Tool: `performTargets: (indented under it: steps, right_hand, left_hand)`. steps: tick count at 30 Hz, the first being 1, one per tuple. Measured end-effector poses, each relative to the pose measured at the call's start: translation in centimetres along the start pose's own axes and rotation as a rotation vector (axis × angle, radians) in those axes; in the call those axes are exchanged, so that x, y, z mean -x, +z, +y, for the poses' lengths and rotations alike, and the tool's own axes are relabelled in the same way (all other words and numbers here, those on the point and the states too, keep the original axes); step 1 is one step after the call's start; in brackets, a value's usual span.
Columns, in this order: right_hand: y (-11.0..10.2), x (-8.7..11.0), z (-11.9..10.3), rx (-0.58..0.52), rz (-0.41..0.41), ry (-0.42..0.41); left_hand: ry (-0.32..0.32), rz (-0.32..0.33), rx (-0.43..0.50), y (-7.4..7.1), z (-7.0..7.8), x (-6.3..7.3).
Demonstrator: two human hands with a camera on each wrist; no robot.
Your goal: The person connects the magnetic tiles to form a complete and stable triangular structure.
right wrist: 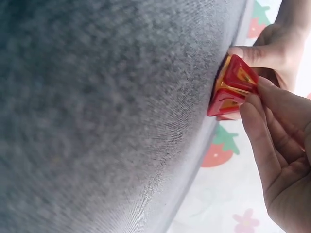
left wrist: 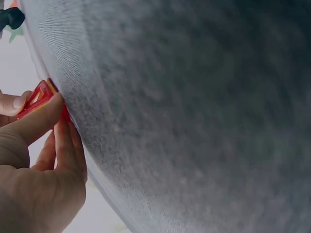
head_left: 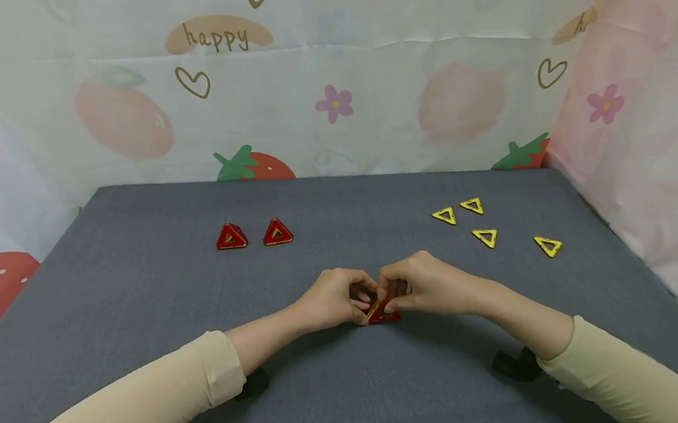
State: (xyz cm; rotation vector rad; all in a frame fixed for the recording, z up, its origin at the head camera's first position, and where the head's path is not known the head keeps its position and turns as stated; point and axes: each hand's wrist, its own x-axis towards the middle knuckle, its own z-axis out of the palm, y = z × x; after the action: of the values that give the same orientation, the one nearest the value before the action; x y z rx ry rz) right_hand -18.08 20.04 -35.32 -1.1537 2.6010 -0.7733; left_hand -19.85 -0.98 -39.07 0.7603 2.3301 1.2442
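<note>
At the middle of the table both hands work on a small red pyramid (head_left: 383, 314) built from triangular frame pieces. Yellow shows along its edges and inside its openings in the right wrist view. My left hand (head_left: 332, 298) pinches it from the left, with the thumb along one side and fingers partly behind it. From the right, my right hand (head_left: 431, 286) holds its upper part between thumb and fingertips. The pyramid's base (right wrist: 217, 90) sits right at the grey cloth. In the left wrist view, the left thumb covers much of the red piece (left wrist: 40, 97).
Two similar red pyramids, one at left (head_left: 231, 236) and one beside it (head_left: 277, 231), stand farther back. Several flat yellow triangle frames (head_left: 485, 238) lie at the back right. A printed curtain (head_left: 374, 49) hangs behind the grey table (head_left: 159, 279).
</note>
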Motion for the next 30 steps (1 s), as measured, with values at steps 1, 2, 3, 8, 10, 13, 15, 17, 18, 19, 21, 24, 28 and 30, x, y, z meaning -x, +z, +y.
performTargets:
  steps: [1, 2, 3, 8, 10, 13, 15, 17, 18, 19, 21, 24, 28, 30]
  right_hand:
    - [0.0, 0.0, 0.0, 0.004, 0.004, 0.002]
    - [0.1, 0.0, 0.0, 0.007, 0.007, 0.005]
    - [0.1, 0.0, 0.1, 0.01, 0.011, 0.008]
    - [0.2, 0.0, 0.1, 0.015, 0.024, 0.031]
    - [0.1, 0.0, 0.1, 0.014, 0.027, 0.037]
    - [0.1, 0.2, 0.3, 0.007, 0.039, 0.049]
    - [0.0, 0.4, 0.5, -0.002, 0.043, 0.068]
    - [-0.1, 0.6, 0.8, -0.014, 0.042, 0.096]
    - [-0.1, 0.7, 0.9, -0.025, 0.035, 0.113]
    - [-0.2, 0.8, 1.0, -0.039, 0.025, 0.13]
    - [-0.2, 0.9, 1.2, -0.067, 0.001, 0.158]
    - [-0.1, 0.8, 1.3, -0.122, -0.035, 0.19]
    - [0.2, 0.4, 1.2, -0.131, -0.049, 0.214]
    - [0.4, 0.3, 1.1, -0.119, -0.045, 0.219]
  left_hand:
    - [0.003, -0.002, -0.001, 0.0, 0.0, 0.0]
    - [0.005, -0.005, -0.003, -0.1, 0.0, 0.0]
    - [0.005, -0.007, -0.003, -0.1, 0.0, 0.0]
    - [0.005, -0.014, -0.017, -0.2, -0.1, 0.0]
    - [0.005, -0.019, -0.029, -0.3, -0.1, 0.0]
    - [0.006, -0.031, -0.048, -0.4, -0.1, 0.1]
    - [0.015, -0.033, -0.062, -0.5, -0.1, 0.2]
    - [0.019, -0.028, -0.062, -0.5, 0.0, 0.4]
    - [0.024, -0.024, -0.063, -0.5, 0.0, 0.5]
    - [0.026, -0.019, -0.058, -0.4, 0.0, 0.6]
    - [0.027, -0.005, -0.045, -0.3, 0.0, 0.8]
    - [0.027, 0.016, -0.038, -0.2, 0.0, 0.9]
    - [0.038, 0.035, -0.054, -0.1, 0.1, 0.9]
    - [0.049, 0.038, -0.06, -0.1, 0.1, 0.9]
